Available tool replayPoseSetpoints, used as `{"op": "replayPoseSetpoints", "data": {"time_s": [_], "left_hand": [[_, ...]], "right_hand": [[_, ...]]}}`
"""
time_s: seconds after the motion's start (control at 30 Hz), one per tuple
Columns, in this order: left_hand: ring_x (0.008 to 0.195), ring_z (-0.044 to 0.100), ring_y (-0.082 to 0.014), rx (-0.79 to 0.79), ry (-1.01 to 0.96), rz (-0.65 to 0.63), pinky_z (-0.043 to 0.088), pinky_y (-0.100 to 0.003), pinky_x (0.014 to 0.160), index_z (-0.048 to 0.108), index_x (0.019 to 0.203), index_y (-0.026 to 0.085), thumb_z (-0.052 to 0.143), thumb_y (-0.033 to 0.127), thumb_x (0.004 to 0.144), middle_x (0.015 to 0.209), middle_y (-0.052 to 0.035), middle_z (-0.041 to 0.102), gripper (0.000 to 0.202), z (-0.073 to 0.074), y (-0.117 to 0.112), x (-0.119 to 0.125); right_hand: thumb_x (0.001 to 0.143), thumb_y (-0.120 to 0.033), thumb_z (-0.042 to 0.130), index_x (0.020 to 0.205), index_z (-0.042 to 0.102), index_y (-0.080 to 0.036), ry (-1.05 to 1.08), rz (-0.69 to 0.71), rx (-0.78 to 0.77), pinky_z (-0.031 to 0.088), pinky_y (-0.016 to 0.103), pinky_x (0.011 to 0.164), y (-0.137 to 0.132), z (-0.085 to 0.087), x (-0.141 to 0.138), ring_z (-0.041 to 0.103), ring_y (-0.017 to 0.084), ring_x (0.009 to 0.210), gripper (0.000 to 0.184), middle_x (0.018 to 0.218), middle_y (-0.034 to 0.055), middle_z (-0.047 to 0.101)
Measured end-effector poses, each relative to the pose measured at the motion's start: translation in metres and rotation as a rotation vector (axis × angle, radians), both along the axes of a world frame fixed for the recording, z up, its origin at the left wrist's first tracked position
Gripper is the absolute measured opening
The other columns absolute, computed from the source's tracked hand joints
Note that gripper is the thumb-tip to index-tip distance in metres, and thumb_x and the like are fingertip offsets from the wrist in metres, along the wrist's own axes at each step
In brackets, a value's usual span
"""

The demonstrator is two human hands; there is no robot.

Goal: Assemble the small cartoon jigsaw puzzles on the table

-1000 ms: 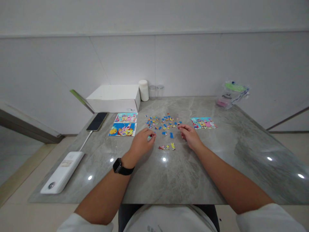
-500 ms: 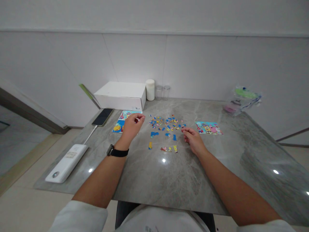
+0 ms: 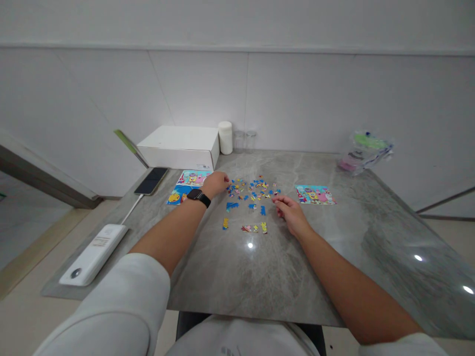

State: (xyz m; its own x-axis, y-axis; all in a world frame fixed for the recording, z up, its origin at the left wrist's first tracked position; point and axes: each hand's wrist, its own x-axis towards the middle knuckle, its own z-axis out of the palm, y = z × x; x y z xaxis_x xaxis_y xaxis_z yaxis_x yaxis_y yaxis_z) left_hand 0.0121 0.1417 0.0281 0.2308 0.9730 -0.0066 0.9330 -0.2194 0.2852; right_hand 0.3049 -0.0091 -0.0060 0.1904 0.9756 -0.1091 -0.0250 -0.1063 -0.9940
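Loose jigsaw pieces lie in a scattered pile on the grey table. My left hand, with a black watch on its wrist, reaches to the pile's left edge; its fingers are curled in, and anything between them is too small to make out. My right hand rests at the pile's right side, thumb and fingers pinched together, their contents hidden. Nearer to me are a joined blue section, a blue piece, a yellow piece and a short row of pieces.
A picture card lies on the right, with more cards on the left. Around the edges are a phone cabled to a white power bank, a white box, a white bottle, clear glasses and a plastic bag.
My left hand has moved forward and right, from above the left cards to the pile's edge. My right hand stays beside the pile. The whole view has shifted slightly.
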Motion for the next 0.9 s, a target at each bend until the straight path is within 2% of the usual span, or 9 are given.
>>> {"op": "replayPoseSetpoints", "data": {"time_s": [0.2,0.3,0.43,0.53,0.7,0.8,0.83,0.9], "left_hand": [[0.096,0.07,-0.0225,-0.059,0.012,0.014,0.053,-0.028,0.085,0.081,0.094,0.022,0.073,0.026,0.08,0.102,-0.0081,0.081,0.016,-0.007,0.012,0.009],[0.091,0.071,-0.0227,-0.094,-0.004,0.024,0.053,-0.028,0.083,0.08,0.087,0.021,0.075,0.025,0.078,0.094,-0.0079,0.081,0.011,-0.008,0.017,0.008],[0.088,0.071,-0.0223,-0.11,-0.06,0.034,0.051,-0.027,0.081,0.077,0.081,0.019,0.079,0.024,0.075,0.081,-0.0072,0.078,0.008,-0.01,0.019,0.006],[0.086,0.07,-0.0213,-0.081,-0.139,0.033,0.05,-0.027,0.08,0.075,0.083,0.017,0.08,0.023,0.075,0.082,-0.0063,0.077,0.011,-0.009,0.016,0.004],[0.081,0.068,-0.0193,-0.034,-0.309,0.023,0.05,-0.028,0.075,0.072,0.089,0.017,0.077,0.028,0.078,0.087,-0.0047,0.076,0.016,-0.001,0.003,0.0],[0.081,0.067,-0.0169,-0.045,-0.429,-0.005,0.05,-0.027,0.072,0.07,0.096,0.017,0.073,0.032,0.082,0.091,-0.0044,0.075,0.021,0.006,-0.015,-0.005],[0.081,0.067,-0.0157,-0.057,-0.484,-0.02,0.05,-0.026,0.071,0.07,0.098,0.018,0.072,0.034,0.083,0.093,-0.004,0.075,0.022,0.008,-0.023,-0.007],[0.076,0.064,-0.0148,-0.145,-0.748,-0.035,0.047,-0.026,0.065,0.069,0.097,0.018,0.073,0.036,0.081,0.09,-0.0042,0.073,0.025,0.012,-0.043,-0.012]], "right_hand": [[0.068,-0.052,0.077,0.091,0.074,-0.022,-0.016,0.016,0.001,0.038,0.026,0.056,0.0,-0.001,0.0,0.049,0.013,0.059,0.037,0.066,-0.004,0.056],[0.069,-0.051,0.076,0.091,0.074,-0.022,-0.021,0.03,0.002,0.038,0.027,0.056,0.0,0.0,0.0,0.049,0.013,0.059,0.036,0.067,-0.004,0.057],[0.069,-0.049,0.076,0.09,0.075,-0.022,-0.007,0.028,0.001,0.037,0.026,0.056,0.0,0.001,0.0,0.048,0.013,0.06,0.035,0.068,-0.0041,0.057],[0.068,-0.047,0.076,0.09,0.075,-0.022,-0.001,0.029,-0.001,0.037,0.026,0.055,0.0,0.001,0.0,0.048,0.013,0.06,0.034,0.067,-0.0038,0.057],[0.067,-0.047,0.077,0.09,0.075,-0.021,0.008,0.019,0.005,0.036,0.025,0.055,0.001,-0.002,-0.001,0.047,0.012,0.06,0.035,0.067,-0.0038,0.057],[0.067,-0.047,0.078,0.09,0.075,-0.021,0.018,0.023,0.01,0.035,0.025,0.055,0.001,-0.002,0.0,0.048,0.013,0.061,0.035,0.068,-0.0034,0.058],[0.067,-0.047,0.077,0.09,0.075,-0.021,0.017,0.027,0.011,0.035,0.025,0.055,0.001,-0.003,0.0,0.048,0.013,0.061,0.035,0.068,-0.0033,0.058],[0.067,-0.046,0.077,0.09,0.076,-0.021,0.009,0.028,0.012,0.036,0.026,0.056,0.002,-0.003,0.001,0.048,0.013,0.061,0.034,0.068,-0.0034,0.058]]}}
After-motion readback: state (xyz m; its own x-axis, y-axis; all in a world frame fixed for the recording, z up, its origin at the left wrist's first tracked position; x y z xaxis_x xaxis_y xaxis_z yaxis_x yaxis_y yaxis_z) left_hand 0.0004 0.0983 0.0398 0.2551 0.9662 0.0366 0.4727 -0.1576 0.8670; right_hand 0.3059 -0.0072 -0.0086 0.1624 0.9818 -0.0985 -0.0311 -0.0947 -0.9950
